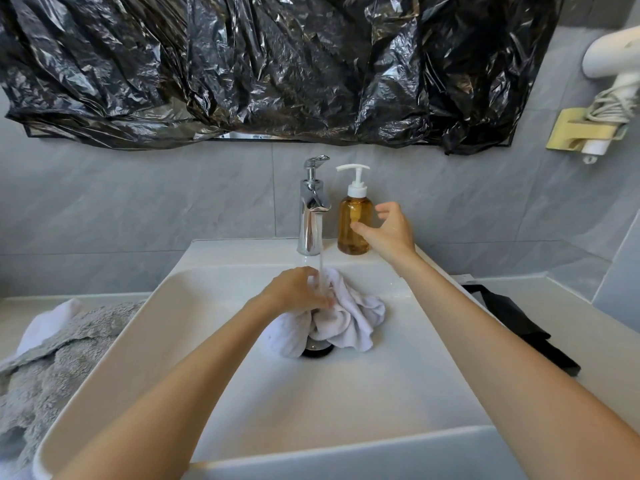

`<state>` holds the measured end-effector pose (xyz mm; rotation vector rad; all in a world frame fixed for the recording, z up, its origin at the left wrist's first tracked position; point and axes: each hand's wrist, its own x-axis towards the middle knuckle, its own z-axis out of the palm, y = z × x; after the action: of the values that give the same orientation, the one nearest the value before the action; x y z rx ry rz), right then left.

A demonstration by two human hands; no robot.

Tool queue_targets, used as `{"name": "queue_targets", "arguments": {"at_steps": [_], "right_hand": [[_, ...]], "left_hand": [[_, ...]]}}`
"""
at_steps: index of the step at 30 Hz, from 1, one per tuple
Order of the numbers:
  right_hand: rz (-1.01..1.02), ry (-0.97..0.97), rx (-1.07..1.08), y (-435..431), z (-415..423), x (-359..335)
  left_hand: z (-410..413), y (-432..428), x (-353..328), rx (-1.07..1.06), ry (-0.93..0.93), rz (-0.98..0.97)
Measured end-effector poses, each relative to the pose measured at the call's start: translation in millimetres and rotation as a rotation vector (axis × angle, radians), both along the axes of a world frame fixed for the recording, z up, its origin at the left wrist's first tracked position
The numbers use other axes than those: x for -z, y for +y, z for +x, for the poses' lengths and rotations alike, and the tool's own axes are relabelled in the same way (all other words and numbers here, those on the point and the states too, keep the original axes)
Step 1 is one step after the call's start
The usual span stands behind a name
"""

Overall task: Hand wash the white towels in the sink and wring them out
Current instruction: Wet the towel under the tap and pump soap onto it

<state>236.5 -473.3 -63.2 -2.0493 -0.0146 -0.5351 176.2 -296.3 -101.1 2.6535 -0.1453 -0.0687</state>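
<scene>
The white towel lies bunched in the sink under the faucet, gripped by the left hand. It covers the drain; running water could pool. The right hand, fingers spread and empty, nears the soap bottle beside the faucet and might tip it. Contact is unclear.

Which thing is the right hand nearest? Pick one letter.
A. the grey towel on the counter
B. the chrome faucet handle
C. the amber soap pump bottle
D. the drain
C: the right hand hovers with fingers spread at the amber soap pump bottle, thumb by its side.
</scene>
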Motion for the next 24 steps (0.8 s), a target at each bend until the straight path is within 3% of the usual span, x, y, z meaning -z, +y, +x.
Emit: {"name": "queue_targets", "arguments": {"at_steps": [8, 14, 20, 24], "right_hand": [[0.054, 0.084, -0.043, 14.2, 50.9, 3.3], [0.142, 0.09, -0.063, 21.5, 73.3, 8.6], [0.114, -0.011, 0.084, 13.4, 53.0, 6.5], [0.01, -0.056, 0.086, -11.1, 18.8, -5.3]], "left_hand": [[6.1, 9.5, 1.0, 0.057, -0.043, 0.167], [5.5, 22.3, -12.1, 0.137, 0.077, 0.08], [0.4, 22.7, -23.5, 0.161, 0.186, 0.085], [-5.5, 21.1, -31.6, 0.119, -0.001, 0.09]]}}
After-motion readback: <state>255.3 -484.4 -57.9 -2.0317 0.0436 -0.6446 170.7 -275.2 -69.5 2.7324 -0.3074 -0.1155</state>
